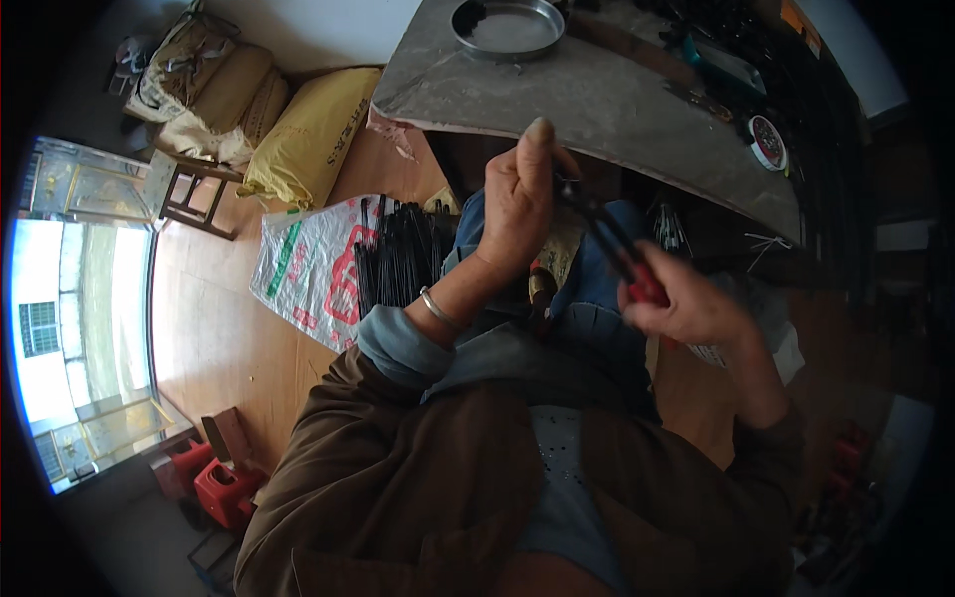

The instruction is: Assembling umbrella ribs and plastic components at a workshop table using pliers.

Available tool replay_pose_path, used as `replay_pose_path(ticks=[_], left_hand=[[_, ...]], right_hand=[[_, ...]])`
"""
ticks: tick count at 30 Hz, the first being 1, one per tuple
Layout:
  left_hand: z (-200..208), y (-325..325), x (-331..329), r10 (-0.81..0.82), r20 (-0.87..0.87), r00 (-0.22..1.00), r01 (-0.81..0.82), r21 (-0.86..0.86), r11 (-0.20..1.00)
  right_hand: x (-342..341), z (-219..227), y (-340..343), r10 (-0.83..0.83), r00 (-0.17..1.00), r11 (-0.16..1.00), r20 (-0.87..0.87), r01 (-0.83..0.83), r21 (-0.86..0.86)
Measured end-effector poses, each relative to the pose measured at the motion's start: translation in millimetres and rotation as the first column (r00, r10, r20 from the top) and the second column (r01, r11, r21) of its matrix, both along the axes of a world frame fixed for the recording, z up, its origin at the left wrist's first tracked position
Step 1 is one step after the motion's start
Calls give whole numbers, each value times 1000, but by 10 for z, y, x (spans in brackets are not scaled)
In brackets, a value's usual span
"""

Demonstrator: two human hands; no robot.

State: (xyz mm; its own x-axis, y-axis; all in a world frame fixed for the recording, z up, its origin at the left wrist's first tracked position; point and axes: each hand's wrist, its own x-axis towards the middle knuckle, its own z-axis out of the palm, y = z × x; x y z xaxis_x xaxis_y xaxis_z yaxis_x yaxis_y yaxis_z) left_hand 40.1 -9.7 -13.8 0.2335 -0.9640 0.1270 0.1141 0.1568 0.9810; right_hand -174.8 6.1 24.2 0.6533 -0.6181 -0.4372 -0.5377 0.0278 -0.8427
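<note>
My right hand (686,303) grips red-handled pliers (649,287), blurred by motion. Their long dark arms slant up and left, and the tip ends close beside my left hand (519,194). That hand is closed with the thumb pointing up. Its fingers curl away on the far side, so whatever they pinch is hidden; a small shiny bit shows near the pliers' tip. Both hands are above my lap, just in front of the table edge. To the left of my knees, a bundle of thin black rods (398,254) rests on a white printed sack (308,264).
A grey table (597,90) spans the far side, carrying a round metal pan (509,28), a small round tin (766,141) and dark clutter. Far left are a full yellow sack (313,134), stacked tan sacks (224,95) and a wooden stool (199,194). Red containers (224,493) sit lower left.
</note>
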Motion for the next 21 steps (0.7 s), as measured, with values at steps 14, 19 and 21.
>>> replay_pose_path(ticks=[14, 19, 21], left_hand=[[-53, 16, -8, -61, -10, 998, 61, 30, 998], [-61, -12, 24, 8, -73, 997, -4, 53, 999], [-61, -3, 50, -29, -68, 997, 33, 46, 998]], right_hand=[[-39, 100, -68, -1, 999, 988, 37, -4, 155], [-52, -11, -24, -153, 963, 974, 220, 185, -130], [-120, -42, 40, -332, 890, 840, 312, 129, 527]])
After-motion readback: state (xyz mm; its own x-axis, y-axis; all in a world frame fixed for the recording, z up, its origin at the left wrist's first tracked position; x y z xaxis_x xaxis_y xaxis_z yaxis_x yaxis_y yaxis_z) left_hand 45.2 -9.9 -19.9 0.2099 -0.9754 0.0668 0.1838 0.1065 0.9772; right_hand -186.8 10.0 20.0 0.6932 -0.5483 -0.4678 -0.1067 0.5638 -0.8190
